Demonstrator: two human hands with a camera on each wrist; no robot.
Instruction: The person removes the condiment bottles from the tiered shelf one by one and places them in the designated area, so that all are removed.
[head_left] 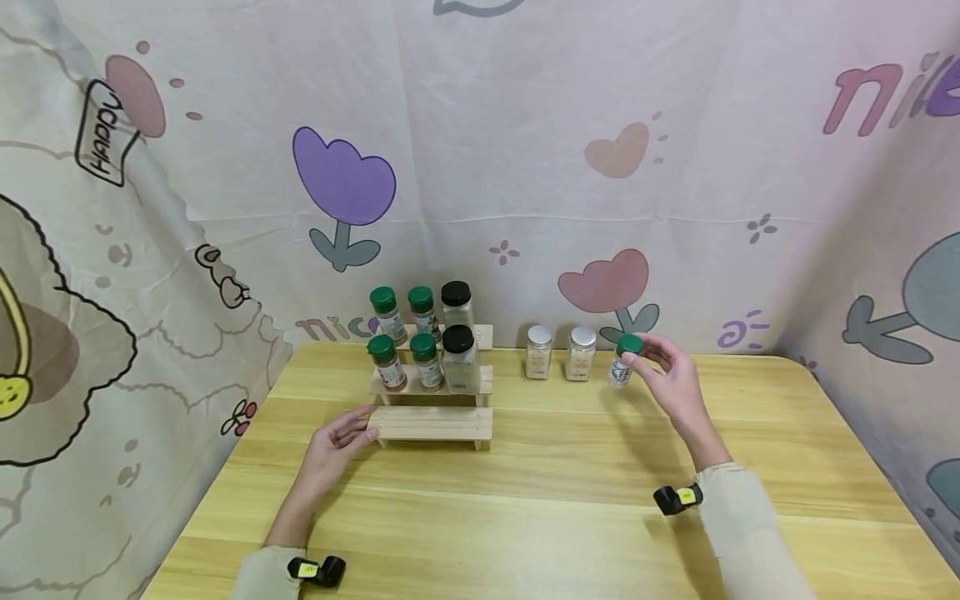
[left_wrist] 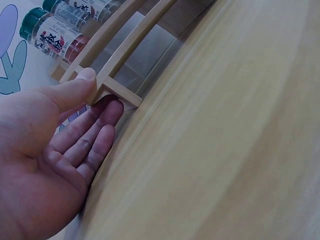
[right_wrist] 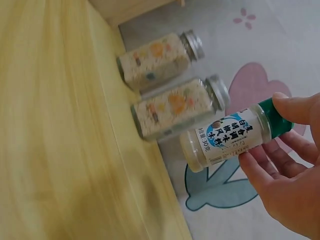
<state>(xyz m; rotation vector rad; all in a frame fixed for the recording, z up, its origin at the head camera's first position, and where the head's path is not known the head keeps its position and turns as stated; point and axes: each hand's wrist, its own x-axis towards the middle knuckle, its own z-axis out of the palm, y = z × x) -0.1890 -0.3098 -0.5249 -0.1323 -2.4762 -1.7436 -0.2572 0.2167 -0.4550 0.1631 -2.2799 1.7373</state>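
Observation:
At the left end of a stepped wooden spice rack (head_left: 431, 423), my left hand (head_left: 336, 446) holds the lowest step. In the left wrist view the thumb (left_wrist: 80, 89) lies against the rack's corner, with the fingertips under it. My right hand (head_left: 670, 379) grips a small green-capped spice jar (head_left: 619, 371) by its cap, near the table's back edge. The right wrist view shows this jar's white and blue label (right_wrist: 230, 134) and pale powder inside. Just left of it stand two silver-capped jars (head_left: 580, 354) with pale contents.
Several green-capped jars (head_left: 386, 363) and two black-capped jars (head_left: 461, 360) fill the rack's upper two steps; the lowest step is bare. A printed cloth (head_left: 480, 167) hangs behind the wooden table (head_left: 540, 500) and along both sides.

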